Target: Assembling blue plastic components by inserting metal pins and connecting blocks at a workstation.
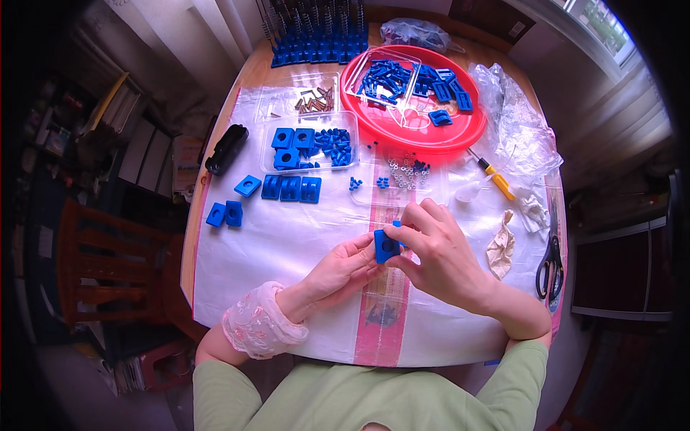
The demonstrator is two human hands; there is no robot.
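Closest to the person, both hands meet over the white plastic sheet (pixel 287 244) covering the desk (pixel 248 72): the left hand (pixel 338 271) pinches a small blue square block (pixel 385 246) with a round hole from its left side, and the right hand (pixel 438 251) curls over it from the right, fingers closed on the same block. To the right lie black-handled scissors (pixel 550 267) and a crumpled beige scrap (pixel 501 246). Farther out, two loose blue blocks (pixel 225 214) sit at the left, then one tilted block (pixel 247 186) and a row of three blocks (pixel 290 188). Beyond them a clear shallow tray (pixel 267 167) holds three blue blocks and a heap of small blue pegs; a second clear tray (pixel 277 100) behind it holds brownish metal pins. A black object (pixel 226 149) lies left of the trays. At centre a scatter of small washers (pixel 407 171) lies beside a yellow-handled screwdriver (pixel 494 177). The red round tray (pixel 424 133) carries clear inserts with blue pegs and several blue blocks; their count cannot be told. A crumpled clear bag (pixel 517 129) lies at its right.
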